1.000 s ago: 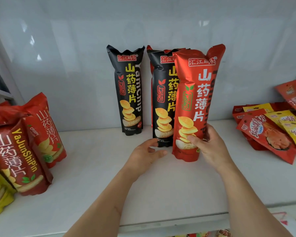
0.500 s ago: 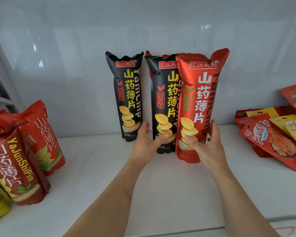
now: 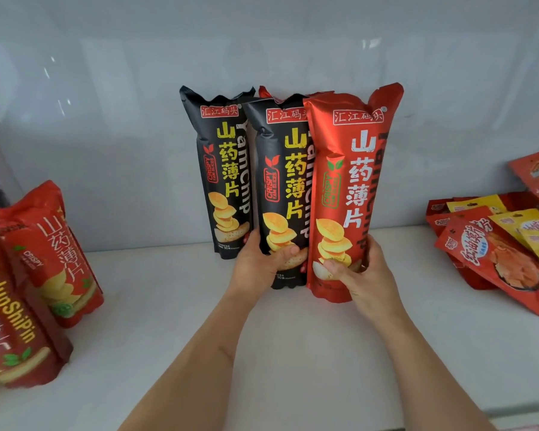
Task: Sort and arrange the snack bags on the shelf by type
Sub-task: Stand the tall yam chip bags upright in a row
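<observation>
On the white shelf (image 3: 293, 353), three tall foil yam-chip bags stand upright against the pale back wall. The left hand (image 3: 259, 269) has its grip closed around the lower part of the middle black yam-chip bag (image 3: 280, 181), thumb across its front. The right hand (image 3: 361, 275) has its grip wrapped around the base of the tall red yam-chip bag (image 3: 349, 181), which touches the black one's right side. A second black yam-chip bag (image 3: 221, 169) stands just behind and left. Shorter red yam-chip bags (image 3: 44, 275) cluster at far left; flat red and yellow snack packets (image 3: 495, 250) lie in a heap at far right.
</observation>
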A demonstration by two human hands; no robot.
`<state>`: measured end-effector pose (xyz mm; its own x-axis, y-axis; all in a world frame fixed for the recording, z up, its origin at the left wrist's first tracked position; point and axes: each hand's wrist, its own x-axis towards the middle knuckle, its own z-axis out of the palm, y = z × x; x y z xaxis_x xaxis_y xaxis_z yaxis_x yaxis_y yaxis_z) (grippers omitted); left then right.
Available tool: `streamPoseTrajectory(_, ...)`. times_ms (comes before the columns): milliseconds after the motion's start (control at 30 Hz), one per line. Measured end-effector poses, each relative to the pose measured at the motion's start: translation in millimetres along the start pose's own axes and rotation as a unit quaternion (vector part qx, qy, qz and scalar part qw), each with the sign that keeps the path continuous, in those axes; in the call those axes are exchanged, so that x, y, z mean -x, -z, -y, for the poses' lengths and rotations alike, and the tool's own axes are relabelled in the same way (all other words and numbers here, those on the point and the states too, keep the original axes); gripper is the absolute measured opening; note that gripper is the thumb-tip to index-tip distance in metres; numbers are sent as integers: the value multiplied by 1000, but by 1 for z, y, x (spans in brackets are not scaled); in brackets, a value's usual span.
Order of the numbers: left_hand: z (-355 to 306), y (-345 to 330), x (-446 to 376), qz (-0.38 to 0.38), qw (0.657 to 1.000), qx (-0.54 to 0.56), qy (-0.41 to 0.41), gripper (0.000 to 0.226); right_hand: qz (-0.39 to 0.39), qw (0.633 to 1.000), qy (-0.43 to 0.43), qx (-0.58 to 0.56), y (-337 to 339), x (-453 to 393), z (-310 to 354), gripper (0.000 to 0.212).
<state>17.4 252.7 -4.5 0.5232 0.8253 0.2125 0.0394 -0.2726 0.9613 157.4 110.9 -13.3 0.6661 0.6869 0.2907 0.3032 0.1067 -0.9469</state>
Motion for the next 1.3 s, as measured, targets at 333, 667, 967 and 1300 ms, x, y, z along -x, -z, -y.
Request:
streamPoseTrajectory(333, 3, 51, 20, -23, 999, -16, 24, 59, 23, 1000, -19, 2, -11, 5, 10, 71)
streamPoseTrajectory(667, 9, 84, 8, -46, 998, 9, 33, 51, 29, 999, -21, -2, -17, 7, 13, 75)
streamPoseTrajectory(967, -5, 81, 11, -67, 997, -5, 31, 70, 68, 997, -26, 5, -22, 7, 16, 70)
streamPoseTrajectory(1300, -22, 12, 51, -44, 968, -199, -145, 79, 61, 998, 21, -3, -2, -8, 32, 90)
